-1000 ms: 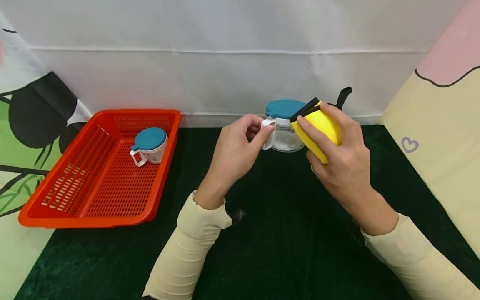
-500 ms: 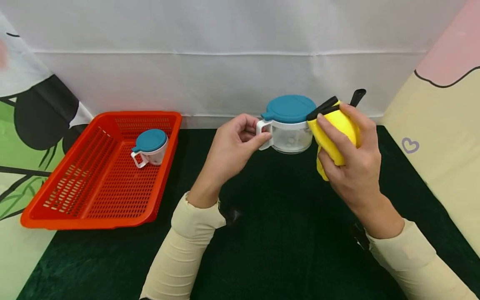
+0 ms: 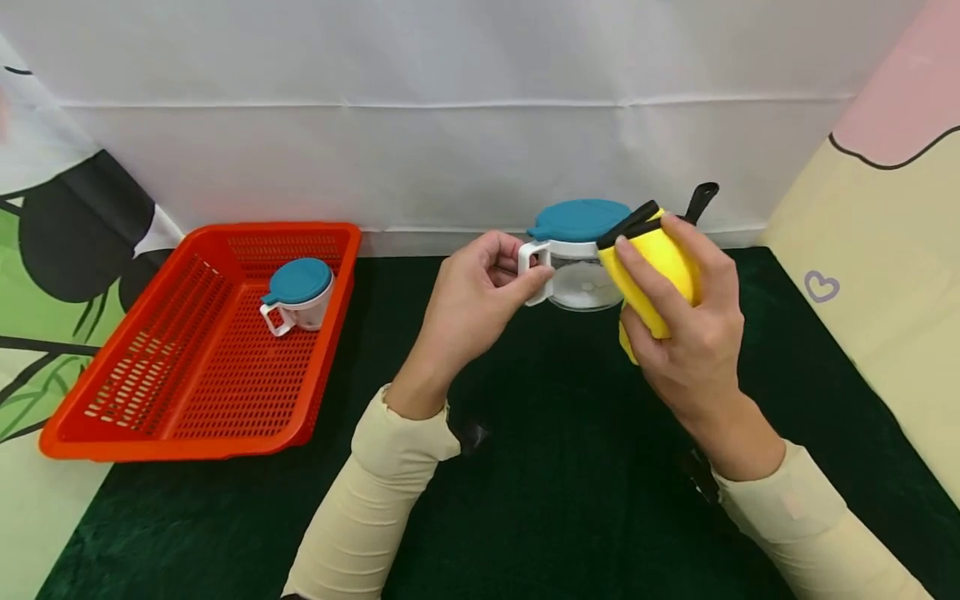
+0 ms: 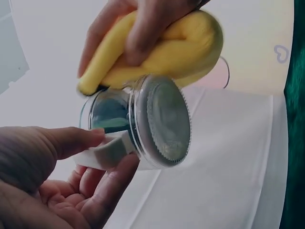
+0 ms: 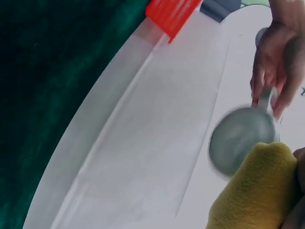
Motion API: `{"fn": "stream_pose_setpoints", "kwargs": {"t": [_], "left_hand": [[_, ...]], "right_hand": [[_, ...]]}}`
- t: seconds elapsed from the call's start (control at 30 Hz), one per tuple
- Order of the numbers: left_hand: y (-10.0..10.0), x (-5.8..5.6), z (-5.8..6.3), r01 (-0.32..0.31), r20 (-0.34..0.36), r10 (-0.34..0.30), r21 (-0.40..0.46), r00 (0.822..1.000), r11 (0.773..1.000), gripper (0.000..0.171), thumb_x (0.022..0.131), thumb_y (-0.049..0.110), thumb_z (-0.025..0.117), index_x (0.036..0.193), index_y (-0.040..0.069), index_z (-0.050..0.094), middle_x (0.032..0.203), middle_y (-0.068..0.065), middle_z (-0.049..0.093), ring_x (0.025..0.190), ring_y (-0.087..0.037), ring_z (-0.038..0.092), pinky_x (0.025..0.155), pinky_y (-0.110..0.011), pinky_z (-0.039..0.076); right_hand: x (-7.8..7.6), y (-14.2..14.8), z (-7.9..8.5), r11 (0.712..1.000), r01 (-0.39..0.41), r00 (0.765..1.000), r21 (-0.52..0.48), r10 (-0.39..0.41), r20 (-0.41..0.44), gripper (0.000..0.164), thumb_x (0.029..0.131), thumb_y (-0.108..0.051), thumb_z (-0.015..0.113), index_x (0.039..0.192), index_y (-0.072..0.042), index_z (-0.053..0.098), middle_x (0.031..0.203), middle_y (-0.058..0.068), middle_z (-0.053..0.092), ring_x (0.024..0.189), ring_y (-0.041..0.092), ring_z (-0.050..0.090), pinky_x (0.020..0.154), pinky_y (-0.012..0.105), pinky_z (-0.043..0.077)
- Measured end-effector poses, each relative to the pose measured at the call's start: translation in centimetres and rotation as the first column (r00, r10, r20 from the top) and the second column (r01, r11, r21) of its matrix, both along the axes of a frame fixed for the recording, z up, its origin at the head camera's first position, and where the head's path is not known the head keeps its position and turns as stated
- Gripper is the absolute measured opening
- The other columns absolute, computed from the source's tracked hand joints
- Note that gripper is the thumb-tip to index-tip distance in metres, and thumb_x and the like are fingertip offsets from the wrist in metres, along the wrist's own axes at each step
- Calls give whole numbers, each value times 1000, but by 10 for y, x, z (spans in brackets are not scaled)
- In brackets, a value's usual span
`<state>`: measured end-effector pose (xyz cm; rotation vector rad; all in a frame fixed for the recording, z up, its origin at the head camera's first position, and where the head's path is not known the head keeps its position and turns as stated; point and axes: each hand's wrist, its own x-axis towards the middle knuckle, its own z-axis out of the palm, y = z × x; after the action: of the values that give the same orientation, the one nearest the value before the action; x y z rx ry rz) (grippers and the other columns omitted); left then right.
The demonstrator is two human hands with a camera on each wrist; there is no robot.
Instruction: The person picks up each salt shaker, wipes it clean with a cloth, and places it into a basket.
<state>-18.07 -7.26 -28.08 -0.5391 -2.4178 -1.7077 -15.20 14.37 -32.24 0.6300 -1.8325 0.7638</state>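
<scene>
In the head view my left hand point(image 3: 472, 304) pinches the white handle of a clear jar point(image 3: 585, 283) with a blue lid, held up off the dark green cloth. My right hand point(image 3: 690, 325) grips a folded yellow cloth point(image 3: 656, 271) with black edging and a black loop, which overlaps the jar's right side. In the left wrist view the yellow cloth point(image 4: 186, 47) lies right at the wall of the jar point(image 4: 167, 124), whose round base faces the camera. The right wrist view shows the jar blurred, with the cloth point(image 5: 257, 191) close beside it.
To the left stands a red plastic basket point(image 3: 225, 446) with slotted walls. Inside it, near the right wall, sits a second, smaller jar point(image 3: 300, 287) with a blue lid and white handle. A white sheet point(image 3: 420, 167) hangs behind the green tabletop cloth point(image 3: 555, 467).
The cloth and right hand went right by half a second ago, then came back left a little. The jar tilted its lid toward the head camera, then tipped back again. The basket stayed put.
</scene>
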Motion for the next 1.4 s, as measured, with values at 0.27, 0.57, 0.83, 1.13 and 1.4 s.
{"fn": "stream_pose_setpoints", "kwargs": {"t": [0.27, 0.57, 0.83, 1.13, 1.4], "left_hand": [[-1, 0, -1, -31, -11, 31, 16, 999, 999, 20, 95, 17, 78, 107, 5, 68, 95, -5, 68, 80, -18, 65, 77, -29, 59], [-5, -4, -2, 13, -25, -10, 132, 1000, 991, 21, 95, 13, 77, 110, 2, 68, 98, -8, 69, 83, -20, 68, 82, -30, 60], [-6, -3, -1, -13, -24, 18, 207, 1000, 978, 21, 94, 10, 78, 110, 1, 68, 98, -9, 71, 83, -21, 71, 81, -31, 61], [-3, -7, -4, -47, -41, 55, 178, 998, 983, 25, 93, 15, 79, 110, 1, 69, 97, -9, 72, 83, -19, 73, 80, -31, 61], [-2, -8, -5, -59, 7, 59, 161, 998, 985, 25, 93, 16, 80, 110, 2, 69, 97, -8, 72, 82, -19, 72, 80, -29, 61]], "right_hand": [[3, -8, -13, 985, -24, 1000, 172, 20, 24, 29, 101, -23, 62, 129, -18, 71, 145, 19, 49, 119, 47, 50, 101, 51, 49], [5, -10, -5, 999, -43, 998, 17, 42, 36, 34, 94, -18, 65, 128, -16, 72, 146, 16, 51, 121, 43, 51, 102, 44, 48], [4, -3, -2, 1000, 17, 998, 23, -18, 58, 37, 94, -18, 62, 130, -18, 71, 149, 16, 48, 124, 43, 50, 102, 45, 46], [11, -16, -8, 961, 37, 999, 275, -45, 23, 50, 92, -2, 73, 136, -22, 68, 155, 16, 47, 131, 50, 48, 100, 62, 50], [4, -11, -5, 987, 50, 998, 155, -56, 38, 38, 96, -10, 69, 132, -20, 71, 152, 14, 51, 128, 46, 50, 105, 55, 49]]}}
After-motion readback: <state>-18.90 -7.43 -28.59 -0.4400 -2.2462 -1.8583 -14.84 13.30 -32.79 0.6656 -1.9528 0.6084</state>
